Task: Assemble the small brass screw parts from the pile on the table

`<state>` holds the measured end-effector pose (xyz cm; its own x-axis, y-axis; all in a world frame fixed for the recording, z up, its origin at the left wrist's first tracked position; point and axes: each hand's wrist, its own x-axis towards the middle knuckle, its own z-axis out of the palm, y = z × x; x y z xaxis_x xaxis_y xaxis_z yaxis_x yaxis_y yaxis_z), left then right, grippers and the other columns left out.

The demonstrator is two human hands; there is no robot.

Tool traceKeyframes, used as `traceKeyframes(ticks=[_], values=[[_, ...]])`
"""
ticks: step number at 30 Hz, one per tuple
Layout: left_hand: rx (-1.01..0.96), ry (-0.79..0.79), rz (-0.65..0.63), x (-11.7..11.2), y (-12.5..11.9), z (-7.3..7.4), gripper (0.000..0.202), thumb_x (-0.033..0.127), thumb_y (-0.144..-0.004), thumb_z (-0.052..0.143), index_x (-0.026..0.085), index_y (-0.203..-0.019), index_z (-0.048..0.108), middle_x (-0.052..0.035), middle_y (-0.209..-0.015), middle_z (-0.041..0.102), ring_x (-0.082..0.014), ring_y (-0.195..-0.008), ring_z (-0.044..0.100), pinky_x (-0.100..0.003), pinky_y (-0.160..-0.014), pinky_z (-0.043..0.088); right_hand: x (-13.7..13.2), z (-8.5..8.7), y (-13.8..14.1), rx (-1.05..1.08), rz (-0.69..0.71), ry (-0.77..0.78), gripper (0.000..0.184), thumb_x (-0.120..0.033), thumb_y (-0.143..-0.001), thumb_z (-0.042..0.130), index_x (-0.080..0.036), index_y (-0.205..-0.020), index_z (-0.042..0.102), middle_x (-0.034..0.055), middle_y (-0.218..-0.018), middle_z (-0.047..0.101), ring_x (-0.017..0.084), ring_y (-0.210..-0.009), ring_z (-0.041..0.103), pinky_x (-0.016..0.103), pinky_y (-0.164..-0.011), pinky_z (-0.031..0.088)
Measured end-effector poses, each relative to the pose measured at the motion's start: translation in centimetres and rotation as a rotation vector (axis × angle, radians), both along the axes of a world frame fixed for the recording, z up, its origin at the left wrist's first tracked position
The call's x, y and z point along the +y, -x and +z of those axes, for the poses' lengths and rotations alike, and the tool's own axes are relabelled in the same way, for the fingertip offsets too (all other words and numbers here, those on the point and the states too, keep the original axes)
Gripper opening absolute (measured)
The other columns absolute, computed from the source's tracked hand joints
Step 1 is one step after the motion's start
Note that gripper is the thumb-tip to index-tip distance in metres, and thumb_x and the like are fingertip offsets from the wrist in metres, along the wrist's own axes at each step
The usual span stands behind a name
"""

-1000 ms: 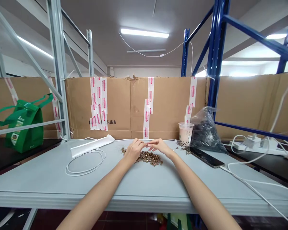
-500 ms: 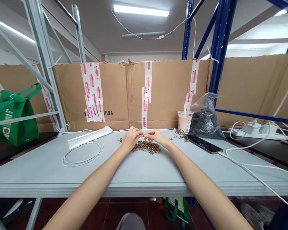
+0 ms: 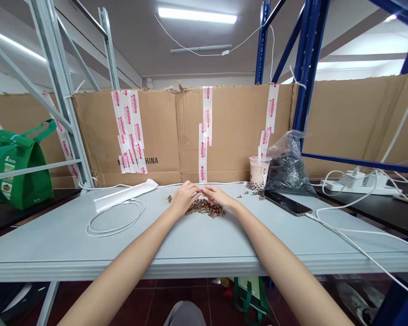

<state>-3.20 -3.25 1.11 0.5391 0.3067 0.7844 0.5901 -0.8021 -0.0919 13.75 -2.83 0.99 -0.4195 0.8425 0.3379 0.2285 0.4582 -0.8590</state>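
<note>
A pile of small brass-coloured screws point(image 3: 206, 208) lies on the grey tabletop point(image 3: 204, 242). Over the pile's left side is my left hand point(image 3: 185, 197), its fingers bent and pinched together. My right hand point(image 3: 218, 196) hovers at the pile's right, thumb and fingers curled inward and close to the left fingertips. Whatever sits between the fingers of either hand is too small to make out. A few loose screws point(image 3: 169, 198) lie left of my left hand, and several silvery screws point(image 3: 246, 193) are scattered to the right.
At the right stand a drink cup point(image 3: 259, 174), a plastic bag of dark pieces point(image 3: 289, 170) and a phone point(image 3: 285, 202) with a white cable. A coiled white cable point(image 3: 114, 234) and a white paper strip point(image 3: 125, 195) lie left. Cardboard point(image 3: 159, 131) walls the back.
My right hand's fingers have curled down and inward beside my left fingertips. My left hand stays pinched in nearly the same place. The whole view has shifted slightly.
</note>
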Motion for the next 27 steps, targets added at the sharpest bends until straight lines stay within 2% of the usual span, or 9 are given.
traceKeyframes(ticks=[6,11,17,23,27], values=[[0.003,-0.012,0.008,0.1,0.0,-0.2,0.021,0.03,-0.083,0.044,0.017,-0.086,0.06,-0.0035,-0.078,0.059,-0.0148,-0.077,0.047,-0.027,-0.069,0.041,0.0,-0.6,0.3,-0.006,0.023,0.011,0.042,-0.054,-0.079,0.034,-0.018,-0.058,0.034,-0.0055,-0.049,0.03,0.006,-0.04,0.027,0.021,-0.04,0.024],[-0.014,-0.012,0.015,-0.1,0.1,0.1,0.021,0.03,-0.083,0.045,0.017,-0.085,0.061,-0.0036,-0.078,0.059,-0.0147,-0.077,0.047,-0.027,-0.069,0.041,-0.4,0.1,0.1,-0.06,-0.053,-0.086,0.045,-0.055,-0.08,0.03,-0.016,-0.059,0.039,-0.0042,-0.049,0.034,0.006,-0.041,0.03,0.021,-0.041,0.024],[-0.063,-0.024,0.012,-0.2,0.0,0.0,0.021,0.03,-0.083,0.044,0.016,-0.085,0.06,-0.0039,-0.078,0.059,-0.0149,-0.075,0.047,-0.028,-0.068,0.041,-0.5,0.4,0.1,-0.027,0.007,-0.105,0.038,-0.053,-0.076,0.042,-0.017,-0.063,0.038,-0.0053,-0.052,0.033,0.006,-0.042,0.028,0.02,-0.041,0.023],[-0.04,-0.014,0.004,-0.2,-0.3,-0.6,0.018,0.027,-0.083,0.045,0.017,-0.083,0.06,-0.0033,-0.078,0.059,-0.0146,-0.076,0.048,-0.03,-0.073,0.04,-0.1,-0.4,0.3,-0.014,-0.002,-0.058,0.043,-0.055,-0.077,0.036,-0.018,-0.055,0.032,-0.0059,-0.048,0.025,0.006,-0.041,0.022,0.021,-0.041,0.018],[-0.09,0.01,0.01,-0.5,-0.4,-0.2,0.017,0.027,-0.082,0.047,0.017,-0.084,0.06,-0.0032,-0.079,0.059,-0.0153,-0.077,0.047,-0.028,-0.07,0.04,-0.5,0.2,0.3,-0.031,0.012,-0.075,0.044,-0.055,-0.08,0.029,-0.017,-0.058,0.037,-0.0047,-0.049,0.031,0.006,-0.041,0.026,0.022,-0.042,0.021]])
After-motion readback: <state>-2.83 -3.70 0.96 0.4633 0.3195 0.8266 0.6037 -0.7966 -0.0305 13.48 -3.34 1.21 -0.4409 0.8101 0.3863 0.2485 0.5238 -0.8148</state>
